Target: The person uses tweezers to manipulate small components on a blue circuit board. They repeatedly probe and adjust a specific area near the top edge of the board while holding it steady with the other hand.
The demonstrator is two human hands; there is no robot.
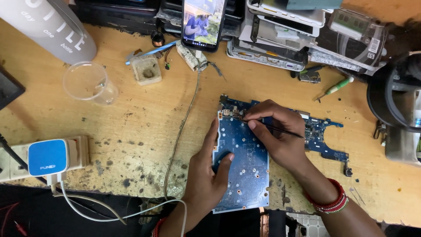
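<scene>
A blue circuit board (245, 166) lies flat on the worn wooden bench (131, 118), near its front edge, and the step in hand looks like fine probing or cleaning at the board's top left corner. The left hand (206, 175) rests on the board's left side, fingers spread and pressing down, thumb laid across the blue surface; it grips nothing and simply steadies the board. The right hand (280, 136) has its fingers closed in a pen grip around a thin dark tool (280, 130) (tweezers or a fine probe, too slim to tell which), whose tip sits among the small parts by the corner connector. A stack of red bead bracelets (330, 202) circles the right wrist.

The next move, by my judgement, calls for a very steady tip and light pressure, with the left hand keeping the board from sliding, since the parts there are tiny and close together.

As for packages and labels: a tall grey bottle (52, 26) with white lettering lies tilted at the top left, a clear plastic cup (87, 83) just below it. A white power strip (26, 160) at the left edge carries a plug with a blue square face. A phone (203, 22) stands propped at the top centre, screen lit. Stacked device parts (280, 30) with small white stickers fill the top right, a green-handled screwdriver (335, 87) near them.
</scene>
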